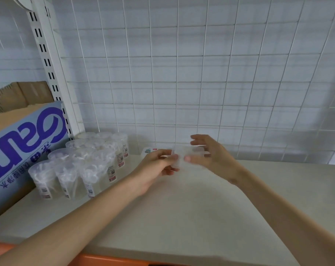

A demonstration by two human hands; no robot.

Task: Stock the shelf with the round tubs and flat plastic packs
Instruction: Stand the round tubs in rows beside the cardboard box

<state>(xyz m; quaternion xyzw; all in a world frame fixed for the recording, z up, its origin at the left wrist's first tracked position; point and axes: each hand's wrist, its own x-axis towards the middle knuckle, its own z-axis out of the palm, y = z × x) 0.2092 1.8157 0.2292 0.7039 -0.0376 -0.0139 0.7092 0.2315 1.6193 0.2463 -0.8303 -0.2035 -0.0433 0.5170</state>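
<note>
left hand (159, 164) pinches the left edge of a clear flat plastic pack (184, 153), fingers curled. right hand (210, 156) grips the other end, thumb in front, fingers spread behind. the pack is blurred and held above the shelf (182, 208). round tubs (82, 164) stand grouped left of the left fingers. a second pack (149, 150) lies just beyond those fingers.

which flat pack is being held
The clear pack held between left hand and right hand; the labelled pack lies flat by the back grid.
</note>
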